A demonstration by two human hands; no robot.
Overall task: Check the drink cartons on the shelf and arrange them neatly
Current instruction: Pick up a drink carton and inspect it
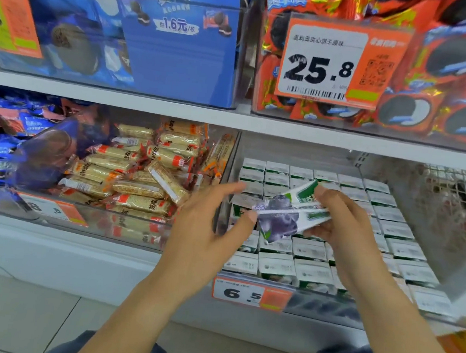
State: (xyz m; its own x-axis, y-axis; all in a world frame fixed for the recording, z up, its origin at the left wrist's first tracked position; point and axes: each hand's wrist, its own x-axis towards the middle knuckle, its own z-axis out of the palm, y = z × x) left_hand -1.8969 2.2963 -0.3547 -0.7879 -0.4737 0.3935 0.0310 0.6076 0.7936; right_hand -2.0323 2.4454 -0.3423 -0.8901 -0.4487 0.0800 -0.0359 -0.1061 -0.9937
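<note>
A white, green and purple drink carton [288,213] with a blueberry picture is lifted above the lower shelf bin, tilted on its side. My right hand [346,230] grips its right end with curled fingers. My left hand [210,225] has straight fingers, and its thumb tip touches the carton's left end. Below them, several rows of matching cartons [312,255] stand upright in the clear bin, tops showing.
A clear divider [227,175] separates the cartons from a bin of wrapped snack bars [140,178] on the left. A 6.5 price tag [252,293] hangs on the bin front. A wire basket [458,192] sits at right. Cookie packs fill the upper shelf [175,111].
</note>
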